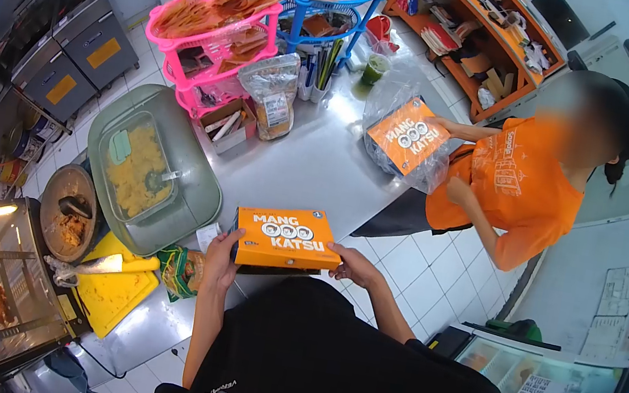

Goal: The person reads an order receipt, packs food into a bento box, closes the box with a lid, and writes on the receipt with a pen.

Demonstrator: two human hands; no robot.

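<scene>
An orange box (287,240) with white lettering is held level between my two hands at the near edge of the steel table (298,169). My left hand (222,260) grips its left side, and my right hand (353,267) holds its right corner. Across the table, a person in an orange shirt (511,174) has one hand on a second orange box (408,137), which rests on clear plastic wrapping (384,92). Left of my box stands a large translucent tub (102,163) with yellow food inside.
Pink baskets (180,60) and blue baskets (299,9) stand at the table's far side, near a food pouch (271,95) and a green drink (374,68). At the left are a knife (102,267), yellow boards (118,305) and a round bowl (56,193).
</scene>
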